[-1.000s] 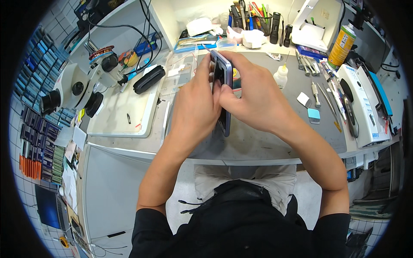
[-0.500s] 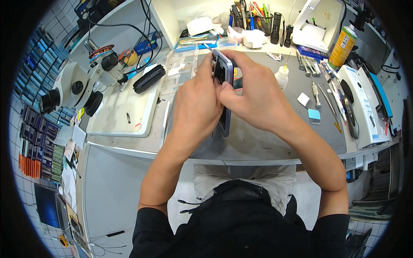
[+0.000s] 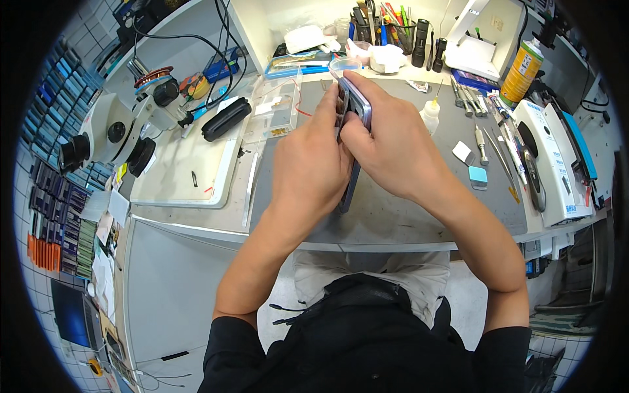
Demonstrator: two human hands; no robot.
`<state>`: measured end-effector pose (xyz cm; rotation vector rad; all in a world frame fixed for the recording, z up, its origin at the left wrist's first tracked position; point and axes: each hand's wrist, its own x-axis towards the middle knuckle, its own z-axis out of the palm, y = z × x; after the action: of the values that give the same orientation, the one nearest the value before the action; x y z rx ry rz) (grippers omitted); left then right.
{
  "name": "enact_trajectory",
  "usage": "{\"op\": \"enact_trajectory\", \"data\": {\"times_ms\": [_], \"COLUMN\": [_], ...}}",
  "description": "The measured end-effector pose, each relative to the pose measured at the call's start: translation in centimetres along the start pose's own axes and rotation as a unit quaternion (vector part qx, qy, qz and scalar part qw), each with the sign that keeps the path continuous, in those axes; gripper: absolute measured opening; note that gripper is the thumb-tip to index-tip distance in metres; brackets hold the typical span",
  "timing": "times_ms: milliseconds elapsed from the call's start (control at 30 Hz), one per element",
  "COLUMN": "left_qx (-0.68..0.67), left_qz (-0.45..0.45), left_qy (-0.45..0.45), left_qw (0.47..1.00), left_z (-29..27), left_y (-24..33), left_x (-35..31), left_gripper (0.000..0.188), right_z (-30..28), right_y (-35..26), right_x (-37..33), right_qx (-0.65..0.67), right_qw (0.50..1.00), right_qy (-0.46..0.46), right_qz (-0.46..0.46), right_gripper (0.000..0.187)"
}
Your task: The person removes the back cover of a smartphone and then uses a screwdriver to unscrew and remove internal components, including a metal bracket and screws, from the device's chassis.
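Slim blue-grey rectangular phone [image 3: 362,110] is held on edge between your hands, above the flat grey work mat [image 3: 406,219]. From the left come a white-and-black microscope [image 3: 110,130] and an oblong black case [image 3: 227,119]; your left hand [image 3: 309,160] grasps the phone's left side, your right hand [image 3: 394,144] its right, near a small white plastic bottle [image 3: 429,118].

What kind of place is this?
Probably a small electronics or phone repair bench: a microscope stands at the left, screwdrivers and tweezers lie at the right, and both hands hold a slim, phone-like device.
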<state>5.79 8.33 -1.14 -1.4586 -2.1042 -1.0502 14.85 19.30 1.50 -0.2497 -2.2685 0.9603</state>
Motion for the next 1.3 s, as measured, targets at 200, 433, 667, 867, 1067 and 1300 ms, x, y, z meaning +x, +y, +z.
{"op": "enact_trajectory", "data": {"times_ms": [200, 433, 667, 867, 1067, 1300], "left_qx": [-0.002, 0.025, 0.032, 0.028, 0.015, 0.011], "left_qz": [0.013, 0.0, 0.021, 0.02, 0.012, 0.015], "left_qy": [-0.025, -0.012, -0.003, 0.001, 0.002, 0.004], "left_qw": [1.0, 1.0, 0.999, 0.999, 1.0, 1.0], "left_z": [-1.1, -0.3, 0.0, 0.2, 0.2, 0.2], "left_y": [0.0, 0.1, 0.1, 0.0, 0.1, 0.1], "left_x": [0.9, 0.9, 1.0, 1.0, 0.9, 0.8], "left_gripper": [0.047, 0.048, 0.049, 0.048, 0.048, 0.048], "right_z": [0.0, 0.0, 0.3, 0.2, 0.0, 0.0], "right_y": [0.1, 0.0, 0.5, 0.6, 0.2, 0.2], "right_x": [-0.4, -0.2, -0.1, 0.1, 0.1, 0.2], "right_qx": [-0.038, -0.042, -0.025, -0.016, -0.017, -0.028], "right_qw": [0.999, 0.999, 0.998, 0.999, 0.999, 0.999], "right_qy": [0.008, 0.025, 0.047, 0.039, 0.028, 0.027], "right_qz": [-0.014, -0.017, -0.029, -0.028, -0.023, -0.025], "right_gripper": [0.054, 0.053, 0.053, 0.053, 0.053, 0.053]}}
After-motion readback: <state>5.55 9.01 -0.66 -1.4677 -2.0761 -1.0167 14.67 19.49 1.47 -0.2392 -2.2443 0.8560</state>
